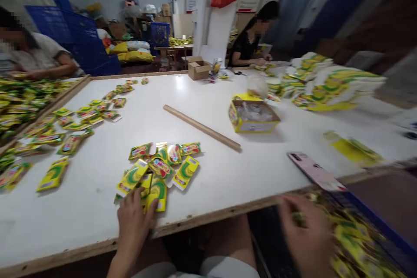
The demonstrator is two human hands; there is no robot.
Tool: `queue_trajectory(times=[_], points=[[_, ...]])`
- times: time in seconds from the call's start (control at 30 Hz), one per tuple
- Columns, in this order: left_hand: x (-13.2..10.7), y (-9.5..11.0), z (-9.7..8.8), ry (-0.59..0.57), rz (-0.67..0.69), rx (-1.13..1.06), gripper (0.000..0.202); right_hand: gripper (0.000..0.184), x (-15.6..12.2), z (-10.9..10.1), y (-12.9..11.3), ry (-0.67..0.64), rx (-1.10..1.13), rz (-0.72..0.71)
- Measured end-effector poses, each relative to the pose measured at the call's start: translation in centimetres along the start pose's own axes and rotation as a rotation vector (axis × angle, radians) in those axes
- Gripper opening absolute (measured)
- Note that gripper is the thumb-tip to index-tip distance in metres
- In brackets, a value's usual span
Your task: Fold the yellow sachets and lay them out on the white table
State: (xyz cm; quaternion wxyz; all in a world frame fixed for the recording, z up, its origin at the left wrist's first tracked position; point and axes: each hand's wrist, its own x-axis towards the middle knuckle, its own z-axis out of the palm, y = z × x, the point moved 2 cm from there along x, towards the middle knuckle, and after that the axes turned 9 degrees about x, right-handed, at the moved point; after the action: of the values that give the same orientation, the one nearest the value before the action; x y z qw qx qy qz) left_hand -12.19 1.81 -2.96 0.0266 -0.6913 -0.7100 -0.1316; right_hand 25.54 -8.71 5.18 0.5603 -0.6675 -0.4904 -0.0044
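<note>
"Where does your light show strongest?"

"You have glare on the white tabletop (180,83), just off centre toward eleven o'clock, and a soft shadow at the foot of the yellow box (257,127). Your background (371,17) goes dim at two o'clock."

"And your sharpness?"

"Your right hand (308,236), between four and five, is smeared by motion; your left hand (134,213), between seven and eight, is clearer. Near three, the stacked packaging (345,84) looks stretched and soft."
</note>
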Motion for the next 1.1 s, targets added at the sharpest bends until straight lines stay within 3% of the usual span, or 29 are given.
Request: queue_trajectory(times=[0.17,0.27,0.4,0.53,0.73,0.93,1.1], points=[[0.3,1.7,-0.5,-0.058,0.059,0.103,0.050,0.015,-5.2,10.5,-6.4,-0.485,0.305,0.035],[0.4,3.4,-0.7,-0.026,0.094,0.139,0.049,0.013,-6.8,13.7,-8.4,-0.611,0.373,0.000],[0.1,4.4,-0.4,-0.011,0.211,0.023,0.039,0.014,-6.9,15.0,-7.8,-0.663,0.366,-0.040],[-1.1,4.6,-0.3,-0.003,0.286,-0.198,0.042,0.017,-6.8,16.2,-5.9,-0.681,0.391,-0.013],[-1.2,5.1,-0.9,-0.080,0.131,-0.519,0.041,0.022,-6.3,17.7,-3.7,-0.644,0.456,0.135],[-1.8,7.1,-1.3,-0.079,0.037,-0.942,0.046,0.045,-6.2,18.9,-3.6,-0.625,0.850,0.457],[-2.0,9.1,-1.3,-0.175,-0.005,-1.112,0.061,0.048,-5.9,17.7,-5.0,-0.472,0.775,0.383]])
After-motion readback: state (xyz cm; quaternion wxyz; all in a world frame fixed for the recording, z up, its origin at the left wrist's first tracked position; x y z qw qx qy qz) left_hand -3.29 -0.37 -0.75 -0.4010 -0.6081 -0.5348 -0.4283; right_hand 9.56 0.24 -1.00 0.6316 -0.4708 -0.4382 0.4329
